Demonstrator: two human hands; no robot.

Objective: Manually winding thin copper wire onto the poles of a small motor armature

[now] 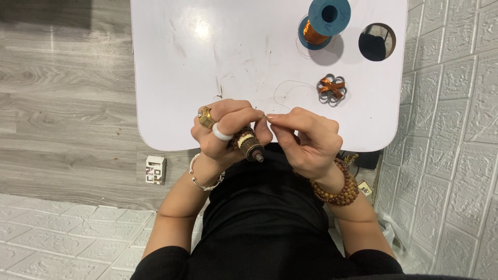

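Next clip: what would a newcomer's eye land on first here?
The two hands meeting at the white table's near edge: the left hand grips a small motor rotor, the right hand pinches thin wire. Farther back stands a blue spool of copper wire, beside a small copper-wound coil.

Colours on the bench
White counter (pixel 207 62); blue spool (pixel 324 23) with copper-orange wire; orange-wound grey coil (pixel 332 88); brown rotor (pixel 249 144); grey wood-grain floor (pixel 62 103); black sleeves.
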